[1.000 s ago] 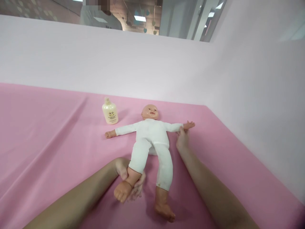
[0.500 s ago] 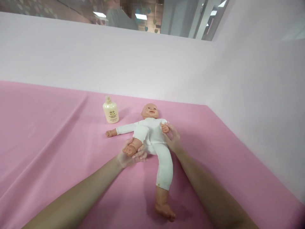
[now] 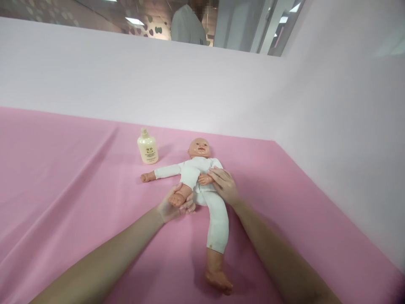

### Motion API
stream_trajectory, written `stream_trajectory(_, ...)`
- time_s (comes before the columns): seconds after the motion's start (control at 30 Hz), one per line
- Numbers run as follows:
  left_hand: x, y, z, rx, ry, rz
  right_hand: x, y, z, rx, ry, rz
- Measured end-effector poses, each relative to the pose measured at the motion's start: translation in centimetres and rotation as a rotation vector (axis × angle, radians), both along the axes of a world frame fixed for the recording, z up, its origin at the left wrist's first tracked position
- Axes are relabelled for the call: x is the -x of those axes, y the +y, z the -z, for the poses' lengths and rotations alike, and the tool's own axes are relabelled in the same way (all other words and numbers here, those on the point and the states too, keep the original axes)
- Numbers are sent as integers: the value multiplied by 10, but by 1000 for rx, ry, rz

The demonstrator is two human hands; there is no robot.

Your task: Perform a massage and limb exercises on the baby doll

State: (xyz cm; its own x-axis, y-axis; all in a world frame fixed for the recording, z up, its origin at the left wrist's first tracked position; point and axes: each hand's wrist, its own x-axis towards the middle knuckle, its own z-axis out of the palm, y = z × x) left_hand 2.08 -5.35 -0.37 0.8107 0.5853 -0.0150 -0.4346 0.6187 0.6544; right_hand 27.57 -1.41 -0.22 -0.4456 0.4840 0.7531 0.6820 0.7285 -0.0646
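A baby doll (image 3: 202, 169) with a white cloth body lies face up, its head toward the wall. My left hand (image 3: 175, 207) is wrapped round the doll's bent leg (image 3: 183, 194), near the foot. My right hand (image 3: 224, 185) grips the doll's arm (image 3: 205, 179), which lies bent across its belly; part of that arm is hidden under my fingers. The doll's other arm (image 3: 167, 170) stretches out to the left. Its other leg (image 3: 217, 223) points toward me.
A cream pump bottle (image 3: 148, 147) stands upright left of the doll's head. Pink cloth (image 3: 79, 169) with folds covers the surface. White walls (image 3: 126, 76) rise behind and at the right. Through a window or mirror, a person (image 3: 188, 25) shows.
My right hand has moved left and brought the doll's arm across its belly. The bent leg in my left hand has shifted slightly right. The person behind has moved right.
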Motion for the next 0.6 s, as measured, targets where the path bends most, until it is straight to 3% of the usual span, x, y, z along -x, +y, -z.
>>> stream_trajectory(0.2, 2, 1, 8, -86, 8, 21, 2, -1, 2, 88, 129, 11)
stream_trajectory(0.3, 4, 0, 16, -151, -19, 105, 0, -2, 4, 160, 295, 24)
stream_trajectory(0.43, 5, -6, 19, -262, -91, 350, -3, 1, 6, 304, 565, 20)
stream_trajectory(0.6, 3, -11, 3, -410, -9, 796, -7, 11, 0, 387, 976, -41)
